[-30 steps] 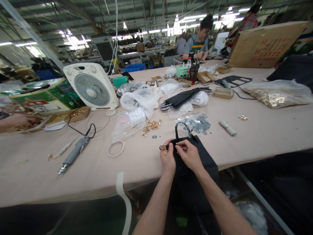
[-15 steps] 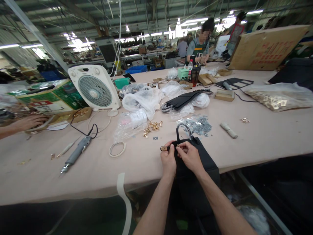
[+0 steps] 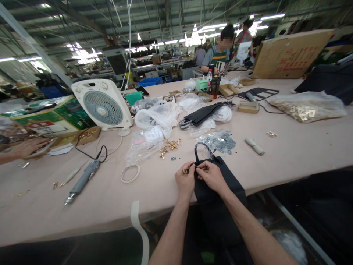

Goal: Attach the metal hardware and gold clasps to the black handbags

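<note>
A black handbag (image 3: 230, 176) with an upright looped handle (image 3: 203, 145) lies over the table's front edge. My left hand (image 3: 185, 181) is closed on the bag's black strap (image 3: 185, 171), whose end carries a gold-coloured metal plate. Right beside it, my right hand (image 3: 211, 176) pinches at the same strap; a tiny shiny piece shows at its fingertips, too small to make out. Behind the bag lie a pile of grey metal plates (image 3: 220, 141) and a heap of gold-coloured fittings (image 3: 169, 146). One grey plate (image 3: 173, 158) sits alone near them.
On the left are a grey electric screwdriver (image 3: 82, 182), a tape roll (image 3: 130, 173), a white fan (image 3: 103, 105) and another person's hand (image 3: 26, 147). Plastic bags (image 3: 160, 117) and black straps (image 3: 204, 116) lie farther back. A cloth roll (image 3: 254, 146) is at right.
My left hand has turned and shifted slightly left, with less of the strap's end showing. My right hand stays at the strap. The whole view has shifted a little.
</note>
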`<state>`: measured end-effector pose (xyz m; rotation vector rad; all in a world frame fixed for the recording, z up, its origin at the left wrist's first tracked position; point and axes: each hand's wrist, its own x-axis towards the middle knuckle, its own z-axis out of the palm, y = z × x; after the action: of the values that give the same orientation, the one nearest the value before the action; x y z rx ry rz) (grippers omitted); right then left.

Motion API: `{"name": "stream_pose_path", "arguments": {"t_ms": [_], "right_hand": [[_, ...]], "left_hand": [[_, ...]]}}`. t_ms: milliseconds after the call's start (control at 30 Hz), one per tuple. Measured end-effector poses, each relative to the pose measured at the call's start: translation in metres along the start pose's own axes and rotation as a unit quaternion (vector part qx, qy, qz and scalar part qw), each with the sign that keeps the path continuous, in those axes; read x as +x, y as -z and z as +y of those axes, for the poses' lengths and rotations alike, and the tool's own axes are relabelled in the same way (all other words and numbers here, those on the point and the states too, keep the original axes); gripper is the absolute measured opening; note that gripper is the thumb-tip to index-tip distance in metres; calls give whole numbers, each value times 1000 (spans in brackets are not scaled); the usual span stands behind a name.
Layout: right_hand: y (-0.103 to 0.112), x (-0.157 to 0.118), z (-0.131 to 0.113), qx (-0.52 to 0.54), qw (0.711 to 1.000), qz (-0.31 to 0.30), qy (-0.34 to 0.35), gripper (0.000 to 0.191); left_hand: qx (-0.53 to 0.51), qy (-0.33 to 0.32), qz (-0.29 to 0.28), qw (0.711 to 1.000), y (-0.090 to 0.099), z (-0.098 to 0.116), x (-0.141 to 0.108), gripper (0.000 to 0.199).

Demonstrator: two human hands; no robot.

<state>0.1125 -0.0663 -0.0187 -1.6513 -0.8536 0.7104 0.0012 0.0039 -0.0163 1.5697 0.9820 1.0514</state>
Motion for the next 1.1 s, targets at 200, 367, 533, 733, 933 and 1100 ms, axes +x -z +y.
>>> {"name": "stream_pose_path", "arguments": {"t_ms": [200,367,533,733,933,1100], "right_hand": [[-6,-1,-3,-2,1000,5,9,20],[7,-2,-5,78,994,-75,10,31],[5,-6,-2,84,996,-30,10,46],[-3,5,2,81,997,-5,17,50],[-26,64,-34,76,992,0,103,42],[-57,134,-36,-42,990,-19,136,31]], "left_hand": [[-29,13,3,1000,5,-1,1,20],[9,17,7,1000,8,3,4,21],[28,20,15,999,9,6,3,19],[140,-57,18,988,7,11,-10,29],[193,-50,-26,980,7,17,-9,29],[194,-42,-24,980,6,8,-4,30]]}}
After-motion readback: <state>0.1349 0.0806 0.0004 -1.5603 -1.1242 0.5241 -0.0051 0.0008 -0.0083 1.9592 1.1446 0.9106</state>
